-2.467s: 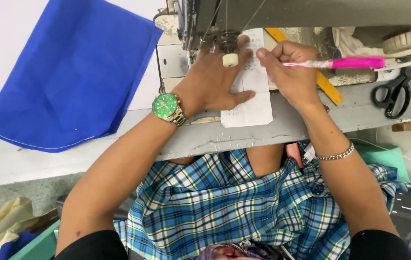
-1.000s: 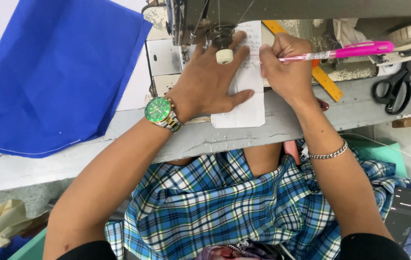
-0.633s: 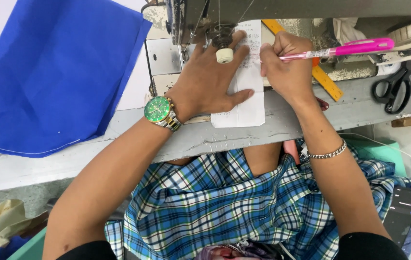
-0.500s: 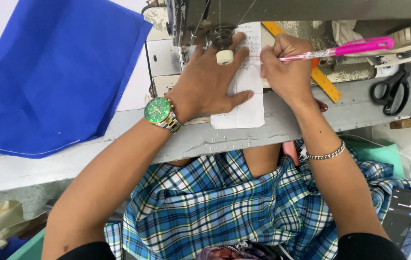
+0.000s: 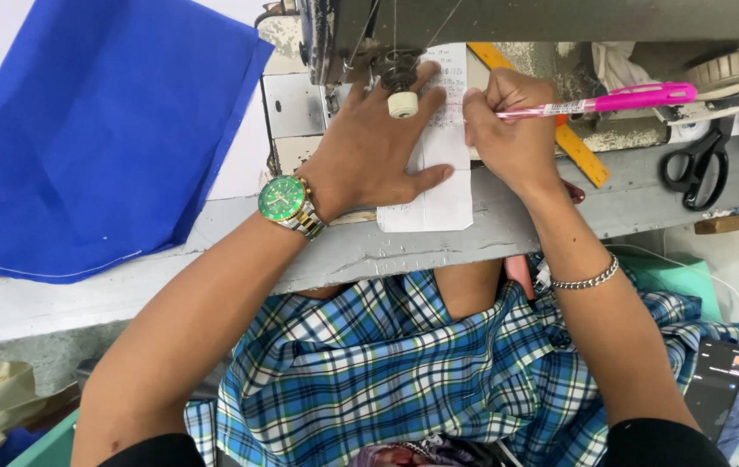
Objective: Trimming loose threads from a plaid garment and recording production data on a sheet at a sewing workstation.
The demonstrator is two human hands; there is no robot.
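A white paper slip (image 5: 439,177) lies on the grey table (image 5: 508,238) under the sewing machine (image 5: 508,22), whose top is cut off. The left hand (image 5: 369,151) lies flat and spread on the slip, hiding part of it. The right hand (image 5: 512,134) pinches a pink pen (image 5: 612,101), its tip hidden, with black scissors (image 5: 698,169) nearby.

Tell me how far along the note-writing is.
Handwriting already covers the upper part of the white paper slip. In hand: the left hand pins the slip flat while the right hand holds the pink pen to it. The slip's lower part is mostly blank.
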